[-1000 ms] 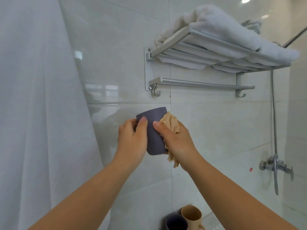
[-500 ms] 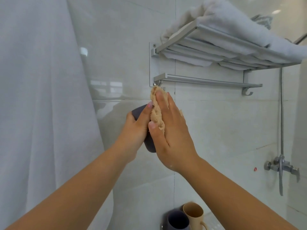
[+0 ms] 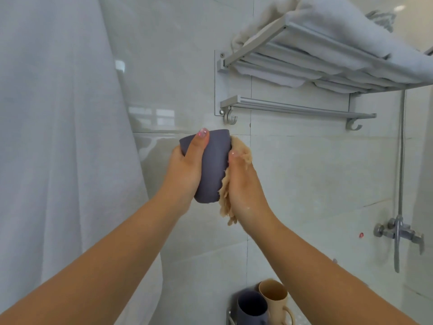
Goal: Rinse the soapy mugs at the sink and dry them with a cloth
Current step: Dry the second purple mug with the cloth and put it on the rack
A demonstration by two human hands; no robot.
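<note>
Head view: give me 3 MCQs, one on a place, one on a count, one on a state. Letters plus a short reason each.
1. Where is the cloth?
A. on the towel rack
B. between the right hand and the held mug
C. in the tan mug

2. How many mugs show in all?
A. one
B. two
C. three

3. What is the left hand doing?
A. gripping the held mug
B. hanging idle
C. turning the tap

Key:
1 B: the right hand presses the cloth to the side of the held mug.
2 C: the held mug, plus a grey mug and a tan mug at the bottom edge.
3 A: the left hand wraps the held mug, thumb across its front.
</note>
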